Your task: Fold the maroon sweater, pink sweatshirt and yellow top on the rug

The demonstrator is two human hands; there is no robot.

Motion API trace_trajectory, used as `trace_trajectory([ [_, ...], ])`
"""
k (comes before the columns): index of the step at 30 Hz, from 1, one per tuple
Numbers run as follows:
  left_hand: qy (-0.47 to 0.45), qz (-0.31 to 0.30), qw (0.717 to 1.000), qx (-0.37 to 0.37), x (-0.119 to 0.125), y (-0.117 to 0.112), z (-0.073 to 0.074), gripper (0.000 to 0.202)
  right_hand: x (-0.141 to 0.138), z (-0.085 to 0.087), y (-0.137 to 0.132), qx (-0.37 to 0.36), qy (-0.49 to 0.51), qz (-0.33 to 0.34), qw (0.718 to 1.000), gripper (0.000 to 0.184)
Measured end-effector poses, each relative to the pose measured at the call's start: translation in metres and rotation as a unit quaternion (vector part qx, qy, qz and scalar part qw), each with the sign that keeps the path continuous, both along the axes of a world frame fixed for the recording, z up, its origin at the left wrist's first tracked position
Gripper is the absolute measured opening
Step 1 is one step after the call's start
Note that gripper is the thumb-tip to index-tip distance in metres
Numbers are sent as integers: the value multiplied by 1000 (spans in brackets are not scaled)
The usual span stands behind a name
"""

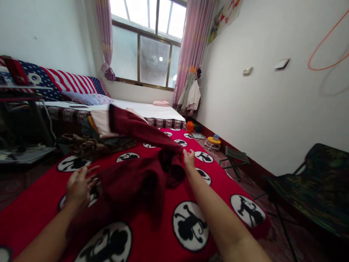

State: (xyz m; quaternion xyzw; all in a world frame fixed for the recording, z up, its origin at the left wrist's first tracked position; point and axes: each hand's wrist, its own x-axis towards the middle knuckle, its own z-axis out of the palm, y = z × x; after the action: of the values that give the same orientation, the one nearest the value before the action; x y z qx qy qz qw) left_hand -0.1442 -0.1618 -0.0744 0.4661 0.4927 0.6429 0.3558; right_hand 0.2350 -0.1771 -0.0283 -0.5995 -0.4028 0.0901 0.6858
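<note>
A dark maroon garment [131,178], blurred by motion, is spread in the air and over the red blanket [218,193] with white monkey circles. One long maroon piece, like a sleeve or leg, swings up toward the far left. My right hand [189,159] pinches the garment at its right end, thumb up. My left hand [79,187] is beside the garment's left edge, fingers apart and slightly curled, with no cloth visible in them. The garment's exact kind is unclear because it is crumpled and smeared.
A pile of clothes [89,143] lies at the blanket's far left. Behind it stands a bed [131,105] with a white sheet. A small table [24,95] is at left. A yellow stool [212,142], a folding stool [234,156] and a camouflage chair [313,189] line the right.
</note>
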Motion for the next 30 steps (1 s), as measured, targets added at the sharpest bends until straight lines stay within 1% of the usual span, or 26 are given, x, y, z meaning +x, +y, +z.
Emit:
trace_trajectory([
  [1, -64, 7, 998, -26, 2, -1, 2, 23, 0, -19, -5, -12, 2, -11, 1000, 44],
  [2, -118, 7, 992, -49, 4, -3, 5, 20, -2, -35, -10, -22, 3, -18, 1000, 44],
  [3, -161, 5, 985, -66, 6, -5, 8, 18, -5, -46, -14, -28, 2, -18, 999, 43],
  [4, -183, 4, 980, -74, 8, -6, 11, 19, -7, -53, -18, -31, -4, -10, 999, 43],
  [5, -181, 4, 981, -74, 9, -8, 13, 21, -10, -56, -20, -32, -13, 3, 999, 43],
  [8, -115, 2, 992, -58, 12, -10, 16, 35, -17, -54, -20, -24, -43, 44, 998, 44],
  [10, -48, -22, 998, -45, 13, -11, 14, 49, -20, -51, -19, -18, -77, 48, 996, 48],
  [12, 33, -50, 998, -19, 15, -10, 11, 61, -22, -48, -21, -18, -124, 34, 991, 50],
  [14, 133, -57, 989, 18, 18, -10, 9, 67, -24, -47, -24, -34, -171, 13, 985, 55],
  [17, 289, -76, 952, 57, 23, -14, 6, 77, -25, -48, -26, -110, -197, -15, 974, 70],
  [18, 326, -96, 938, 64, 25, -17, 6, 81, -25, -49, -26, -137, -185, -14, 973, 75],
  [19, 350, -124, 926, 70, 27, -20, 6, 82, -23, -49, -25, -151, -152, -1, 977, 76],
  [20, 359, -154, 917, 76, 30, -23, 6, 78, -21, -50, -24, -150, -106, 20, 983, 72],
  [22, 349, -196, 912, 91, 33, -29, 9, 56, -14, -50, -21, -109, 0, 70, 992, 51],
  [23, 332, -198, 917, 99, 34, -31, 11, 44, -9, -50, -20, -80, 48, 87, 992, 41],
  [24, 308, -181, 928, 106, 33, -33, 15, 37, -3, -49, -20, -51, 88, 93, 990, 34],
  [25, 279, -145, 943, 110, 30, -33, 19, 34, 2, -47, -19, -24, 118, 91, 989, 32],
  [27, 205, -32, 972, 113, 18, -27, 27, 34, 13, -43, -21, 32, 173, 71, 982, 32],
  [28, 173, 23, 979, 107, 9, -22, 31, 37, 16, -41, -23, 60, 201, 62, 976, 31],
  [29, 152, 63, 982, 94, -1, -15, 33, 40, 19, -40, -24, 84, 225, 55, 969, 30],
  [30, 146, 85, 982, 79, -12, -7, 35, 41, 20, -38, -25, 103, 244, 53, 963, 29],
])
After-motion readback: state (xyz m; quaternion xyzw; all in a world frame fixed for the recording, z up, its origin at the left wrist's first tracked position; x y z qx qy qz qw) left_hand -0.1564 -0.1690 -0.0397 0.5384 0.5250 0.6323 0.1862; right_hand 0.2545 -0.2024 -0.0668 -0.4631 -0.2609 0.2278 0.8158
